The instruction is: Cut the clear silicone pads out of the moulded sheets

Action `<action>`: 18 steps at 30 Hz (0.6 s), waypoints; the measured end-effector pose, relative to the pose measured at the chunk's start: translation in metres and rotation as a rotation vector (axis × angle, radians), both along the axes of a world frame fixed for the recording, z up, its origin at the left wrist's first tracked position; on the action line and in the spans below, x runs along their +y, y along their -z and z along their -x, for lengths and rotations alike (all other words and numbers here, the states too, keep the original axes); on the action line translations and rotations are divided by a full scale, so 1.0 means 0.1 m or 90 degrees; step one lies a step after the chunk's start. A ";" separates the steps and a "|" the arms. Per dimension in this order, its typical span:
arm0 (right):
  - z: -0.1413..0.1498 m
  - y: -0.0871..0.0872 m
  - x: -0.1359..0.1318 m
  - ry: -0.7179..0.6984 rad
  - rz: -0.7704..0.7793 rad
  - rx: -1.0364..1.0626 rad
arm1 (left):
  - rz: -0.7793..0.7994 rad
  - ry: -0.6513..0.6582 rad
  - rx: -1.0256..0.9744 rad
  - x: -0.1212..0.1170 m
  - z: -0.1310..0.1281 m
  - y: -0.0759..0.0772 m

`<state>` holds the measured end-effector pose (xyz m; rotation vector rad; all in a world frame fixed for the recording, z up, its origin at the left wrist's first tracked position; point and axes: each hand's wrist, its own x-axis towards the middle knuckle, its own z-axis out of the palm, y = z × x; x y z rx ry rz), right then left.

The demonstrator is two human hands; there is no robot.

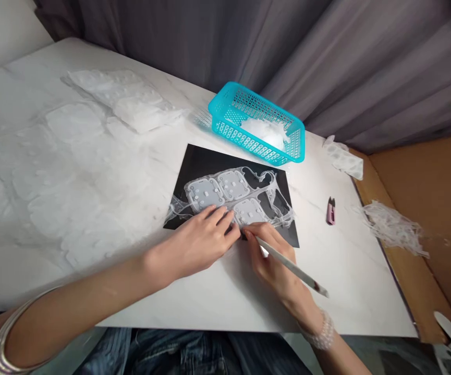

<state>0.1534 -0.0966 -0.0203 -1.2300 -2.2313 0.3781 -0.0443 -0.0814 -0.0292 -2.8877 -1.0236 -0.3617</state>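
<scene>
A translucent sheet of moulded plastic parts (235, 185) lies on a black mat (197, 159) in front of me. My left hand (205, 234) rests flat on the sheet's near edge, fingers spread and pressing lightly on it. Close beside it, my right hand (270, 255) grips a slim white pen-shaped tool (295, 270) like a pencil. The tool's back end slants toward the lower right; its tip is hidden by my fingers at the near edge of the sheet. On the sheet's right part, thin film and strands border open gaps where the black mat shows.
A turquoise basket (219, 125) holding white pieces (266, 133) stands behind the mat. Many translucent sheets (92, 172) are spread over the left. Pink thread snips (330, 211), a white scrap (344, 159), stringy trimmings (395, 226) and a cardboard box (428, 187) are on the right.
</scene>
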 end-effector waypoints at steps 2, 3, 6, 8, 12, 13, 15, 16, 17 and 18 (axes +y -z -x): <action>0.01 0.05 0.02 -0.013 -0.029 -0.004 | -0.006 0.005 0.003 0.00 0.01 0.01; 0.01 0.08 0.03 -0.019 -0.041 -0.006 | -0.005 0.006 0.004 0.00 0.01 0.01; 0.01 0.14 0.04 -0.036 -0.063 -0.018 | 0.003 -0.001 0.002 0.01 0.01 0.00; 0.00 0.17 0.04 -0.036 -0.072 -0.026 | 0.007 -0.004 0.001 0.01 0.00 0.00; -0.02 0.21 0.03 -0.004 -0.085 -0.051 | -0.003 -0.003 0.002 0.00 0.00 0.03; -0.03 0.21 0.04 -0.001 -0.087 -0.068 | -0.006 -0.004 0.002 -0.01 0.00 0.04; -0.05 0.19 0.07 -0.010 -0.087 -0.119 | -0.008 -0.006 0.007 -0.01 0.00 0.05; -0.05 0.18 0.08 -0.026 -0.081 -0.149 | -0.005 -0.005 0.010 -0.01 0.00 0.05; -0.06 0.16 0.09 -0.044 -0.074 -0.176 | 0.000 -0.005 0.011 -0.01 0.00 0.05; -0.06 0.13 0.10 -0.059 -0.067 -0.198 | 0.006 -0.008 0.011 -0.01 0.00 0.05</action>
